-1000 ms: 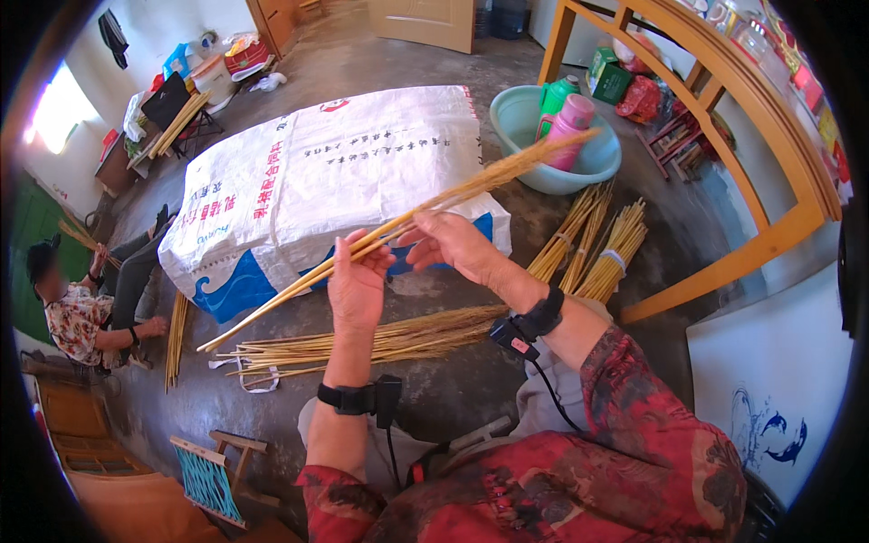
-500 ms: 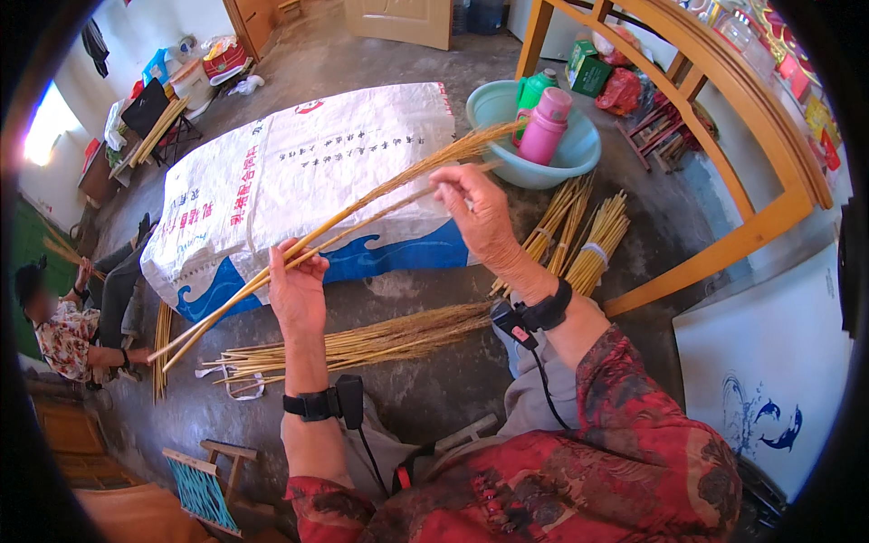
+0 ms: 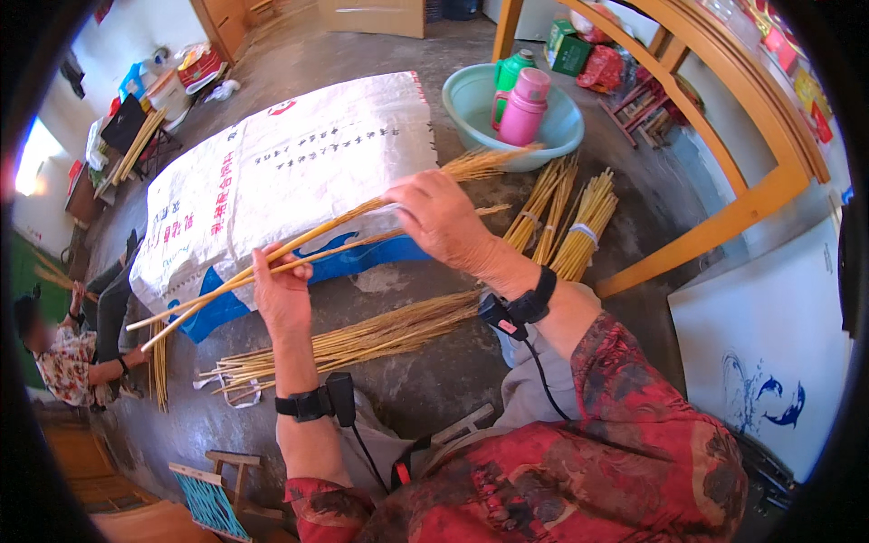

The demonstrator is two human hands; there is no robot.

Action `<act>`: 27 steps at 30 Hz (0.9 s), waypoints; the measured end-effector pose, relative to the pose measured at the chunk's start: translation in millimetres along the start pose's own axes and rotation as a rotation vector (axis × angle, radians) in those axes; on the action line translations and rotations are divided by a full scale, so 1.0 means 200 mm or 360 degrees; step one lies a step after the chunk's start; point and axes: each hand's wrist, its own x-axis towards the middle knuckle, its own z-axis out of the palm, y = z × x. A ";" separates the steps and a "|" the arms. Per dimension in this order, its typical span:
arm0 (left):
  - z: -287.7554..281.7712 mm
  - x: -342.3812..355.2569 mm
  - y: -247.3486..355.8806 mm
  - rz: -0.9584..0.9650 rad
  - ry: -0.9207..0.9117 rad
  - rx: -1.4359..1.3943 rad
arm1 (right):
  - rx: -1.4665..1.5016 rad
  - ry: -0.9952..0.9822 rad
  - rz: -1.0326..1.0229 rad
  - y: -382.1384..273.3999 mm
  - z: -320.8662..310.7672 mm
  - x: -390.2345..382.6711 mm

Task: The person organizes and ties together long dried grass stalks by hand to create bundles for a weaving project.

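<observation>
Already bound, bundles of stalks (image 3: 587, 233) lie at right on the floor (image 3: 444, 362); a long pile (image 3: 353, 339) nearer the knees looks loose, seemingly left to do, and the held stalks (image 3: 237, 279) are untied. These slant across the white sack's (image 3: 317, 122) near edge, the left hand (image 3: 283, 297) closed round them. The right hand (image 3: 439, 222), fingers bent, touches them near their feathery ends; whether it grips, I cannot tell.

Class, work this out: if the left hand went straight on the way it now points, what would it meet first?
Probably the white sack, which lies just ahead of the left hand and its stalks, though depth is unclear and the hand might pass above.
</observation>
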 end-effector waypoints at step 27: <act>-0.17 -0.03 0.20 0.0039 -0.0209 0.0015 | 0.0195 0.0509 0.0777 0.37 -0.24 0.01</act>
